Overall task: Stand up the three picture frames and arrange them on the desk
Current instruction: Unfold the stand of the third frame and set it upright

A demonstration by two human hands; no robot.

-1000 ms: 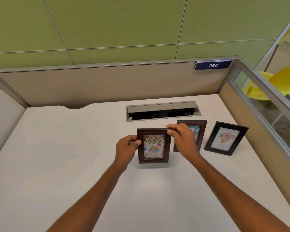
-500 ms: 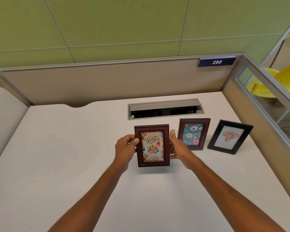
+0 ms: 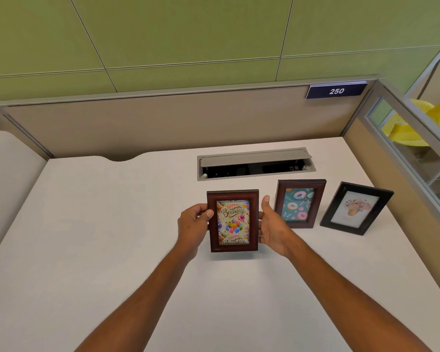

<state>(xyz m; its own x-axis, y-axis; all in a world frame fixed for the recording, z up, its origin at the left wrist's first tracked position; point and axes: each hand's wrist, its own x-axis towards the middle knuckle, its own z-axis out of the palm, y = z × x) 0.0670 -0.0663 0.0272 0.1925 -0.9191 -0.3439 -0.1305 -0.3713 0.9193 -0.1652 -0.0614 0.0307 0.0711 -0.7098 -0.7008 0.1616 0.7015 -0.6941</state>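
Head view, centre: left hand [image 3: 192, 226] and right hand [image 3: 271, 228] grip birthday frame [image 3: 233, 221] by its sides above desk [image 3: 99, 237].

The white desk [image 3: 99, 237] bears two standing frames, the doughnut frame [image 3: 299, 203] and the black flower frame [image 3: 356, 208].

Both my forearms bare, reaching forward from bottom edge, converging toward middle. My left hand [image 3: 192, 226] curled, thumb tip pressed on front of birthday frame [image 3: 233, 221] at its left edge, fingers wrapped behind. My right hand [image 3: 271, 228] cupped against right edge, thumb pointing up alongside, palm facing inward, fingers behind and hidden. Wrists straight, roughly level with each other.
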